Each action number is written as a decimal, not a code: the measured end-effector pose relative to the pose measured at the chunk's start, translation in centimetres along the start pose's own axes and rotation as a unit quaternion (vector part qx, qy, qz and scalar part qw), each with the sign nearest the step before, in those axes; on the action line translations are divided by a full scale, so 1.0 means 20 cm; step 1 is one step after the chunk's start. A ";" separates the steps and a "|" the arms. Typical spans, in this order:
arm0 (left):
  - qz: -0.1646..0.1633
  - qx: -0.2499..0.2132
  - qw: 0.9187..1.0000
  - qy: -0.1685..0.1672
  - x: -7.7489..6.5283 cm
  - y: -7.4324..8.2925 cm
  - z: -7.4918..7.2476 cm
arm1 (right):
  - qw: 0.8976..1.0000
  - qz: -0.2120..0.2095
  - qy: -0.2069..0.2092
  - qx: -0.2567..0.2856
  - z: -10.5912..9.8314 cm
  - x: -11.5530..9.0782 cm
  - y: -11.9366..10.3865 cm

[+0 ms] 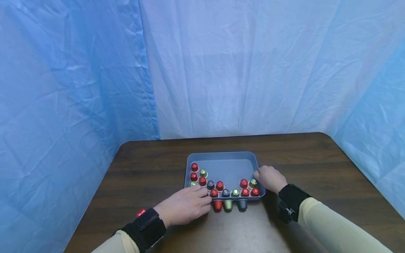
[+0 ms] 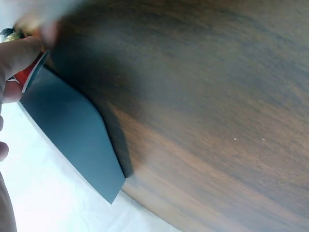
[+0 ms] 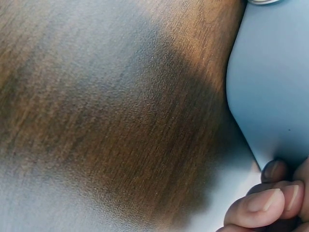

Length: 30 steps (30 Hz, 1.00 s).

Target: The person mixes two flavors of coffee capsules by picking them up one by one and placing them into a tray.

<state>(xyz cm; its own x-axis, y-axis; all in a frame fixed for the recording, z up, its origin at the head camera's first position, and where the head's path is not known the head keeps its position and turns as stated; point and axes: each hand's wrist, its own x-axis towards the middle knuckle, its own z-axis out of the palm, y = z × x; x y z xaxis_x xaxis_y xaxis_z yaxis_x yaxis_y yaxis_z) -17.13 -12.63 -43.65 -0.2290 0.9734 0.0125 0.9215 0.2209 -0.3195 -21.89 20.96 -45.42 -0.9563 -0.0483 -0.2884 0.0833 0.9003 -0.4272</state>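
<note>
A grey-blue tray point(image 1: 227, 162) holds several red, green and dark coffee capsules, narrow ends up. My left hand point(image 1: 186, 205) is at its front left corner; in the left wrist view its finger and thumb pinch a red capsule point(image 2: 25, 75) beside the tray's outer wall point(image 2: 77, 123). The hand hides that capsule in the head view. Along the front rim sit a red capsule point(image 1: 217, 206), a green capsule point(image 1: 228, 205) and a dark capsule point(image 1: 242, 205), narrow ends towards me. My right hand point(image 1: 271, 178) grips the tray's right side with curled fingers point(image 3: 258, 208).
A dark wooden table point(image 1: 152, 168) with rounded far corners lies under the tray. Blue sheets point(image 1: 246, 70) hang behind it and on both sides. Inside the tray, capsules stand along the left, front and right front.
</note>
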 end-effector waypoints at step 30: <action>-0.115 -0.138 0.983 0.038 0.01 -0.10 -0.20 | 1.000 0.011 -0.005 0.001 0.00 0.01 0.01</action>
<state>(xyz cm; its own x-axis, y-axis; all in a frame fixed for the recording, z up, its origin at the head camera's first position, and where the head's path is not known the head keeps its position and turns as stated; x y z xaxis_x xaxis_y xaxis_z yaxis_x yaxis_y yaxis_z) -17.89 -12.61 -39.28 -0.4257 0.8956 0.1293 0.9010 0.4328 -0.0308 -22.00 21.09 -45.60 -0.9512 -0.0336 -0.3069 0.1046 0.9002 -0.4227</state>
